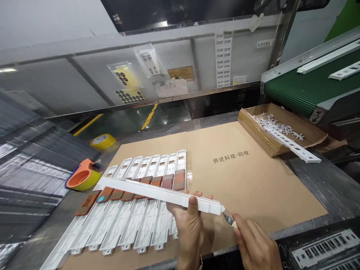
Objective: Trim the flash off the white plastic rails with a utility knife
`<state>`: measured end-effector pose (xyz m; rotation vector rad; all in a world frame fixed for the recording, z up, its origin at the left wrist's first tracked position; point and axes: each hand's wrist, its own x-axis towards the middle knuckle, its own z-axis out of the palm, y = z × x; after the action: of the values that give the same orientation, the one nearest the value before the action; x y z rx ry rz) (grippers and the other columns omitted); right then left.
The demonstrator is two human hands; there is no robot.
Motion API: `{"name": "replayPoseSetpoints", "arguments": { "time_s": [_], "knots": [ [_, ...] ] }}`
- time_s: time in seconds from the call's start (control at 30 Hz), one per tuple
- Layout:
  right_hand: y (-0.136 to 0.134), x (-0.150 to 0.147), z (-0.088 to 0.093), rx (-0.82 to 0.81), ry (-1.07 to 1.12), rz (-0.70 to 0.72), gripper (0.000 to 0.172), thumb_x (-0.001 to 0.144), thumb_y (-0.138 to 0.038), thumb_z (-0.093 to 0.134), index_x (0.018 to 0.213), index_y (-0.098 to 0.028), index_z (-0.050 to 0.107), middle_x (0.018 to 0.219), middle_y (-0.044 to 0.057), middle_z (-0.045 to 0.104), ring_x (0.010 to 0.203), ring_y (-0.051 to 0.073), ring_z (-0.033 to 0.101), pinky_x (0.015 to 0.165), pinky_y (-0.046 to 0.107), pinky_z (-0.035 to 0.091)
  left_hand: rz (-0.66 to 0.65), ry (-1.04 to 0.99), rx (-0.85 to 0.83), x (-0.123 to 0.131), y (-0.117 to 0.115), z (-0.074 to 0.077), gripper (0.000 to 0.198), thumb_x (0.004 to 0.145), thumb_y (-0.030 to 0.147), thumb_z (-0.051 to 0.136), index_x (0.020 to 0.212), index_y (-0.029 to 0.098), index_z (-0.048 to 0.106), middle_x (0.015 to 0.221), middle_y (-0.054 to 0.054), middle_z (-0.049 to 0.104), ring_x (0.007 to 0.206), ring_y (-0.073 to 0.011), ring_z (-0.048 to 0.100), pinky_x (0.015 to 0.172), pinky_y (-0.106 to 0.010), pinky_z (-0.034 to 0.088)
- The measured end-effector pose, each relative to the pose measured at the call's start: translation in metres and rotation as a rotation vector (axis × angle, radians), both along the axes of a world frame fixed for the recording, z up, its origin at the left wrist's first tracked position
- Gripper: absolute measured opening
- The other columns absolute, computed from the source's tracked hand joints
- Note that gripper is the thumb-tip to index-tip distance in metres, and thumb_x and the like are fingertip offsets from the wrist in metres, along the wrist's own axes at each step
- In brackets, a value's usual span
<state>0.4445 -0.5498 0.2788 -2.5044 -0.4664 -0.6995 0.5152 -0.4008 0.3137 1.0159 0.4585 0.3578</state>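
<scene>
My left hand (188, 228) is closed around a long white plastic strip (157, 191), thumb on top, holding it tilted above the cardboard sheet (264, 183). In my right hand (257, 242) is a small knife (229, 219), its handle mostly hidden by the fingers. The blade tip is at the strip's near right end, beside a small white nub. Under and left of the held strip lie several similar white strips (128, 223) in a row. Reddish-brown blocks (179, 180) rest across their middles.
A shallow cardboard box (254, 133) at the right contains small white pieces, with a white slotted strip (295, 146) across its edge. Behind it runs a green conveyor (292, 90). A yellow tape roll (102, 141) and an orange tape dispenser (81, 176) sit at left.
</scene>
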Motion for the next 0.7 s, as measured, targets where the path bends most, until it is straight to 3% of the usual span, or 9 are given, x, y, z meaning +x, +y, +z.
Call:
{"name": "replayPoseSetpoints", "arguments": {
  "time_s": [0.37, 0.7],
  "knots": [
    [-0.002, -0.001, -0.002, -0.046, 0.045, 0.011, 0.030, 0.100, -0.022, 0.041, 0.124, -0.010, 0.054, 0.079, 0.008, 0.066, 0.069, 0.017, 0.065, 0.059, 0.022, 0.050, 0.002, 0.002, 0.015, -0.006, -0.006, 0.009, 0.055, 0.068, 0.049, 0.076, 0.104, 0.033, 0.038, 0.107, 0.004, 0.039, 0.082, -0.0109, 0.058, 0.079, -0.035, 0.056],
    [-0.004, 0.000, -0.003, -0.062, 0.041, -0.006, 0.031, 0.100, -0.023, 0.041, 0.124, -0.009, 0.055, 0.076, 0.006, 0.065, 0.066, 0.017, 0.065, 0.054, 0.023, 0.047, 0.013, 0.034, 0.001, -0.007, -0.009, 0.013, 0.052, 0.072, 0.046, 0.074, 0.107, 0.036, 0.037, 0.106, 0.004, 0.040, 0.081, -0.0107, 0.057, 0.076, -0.033, 0.057]
  ]
}}
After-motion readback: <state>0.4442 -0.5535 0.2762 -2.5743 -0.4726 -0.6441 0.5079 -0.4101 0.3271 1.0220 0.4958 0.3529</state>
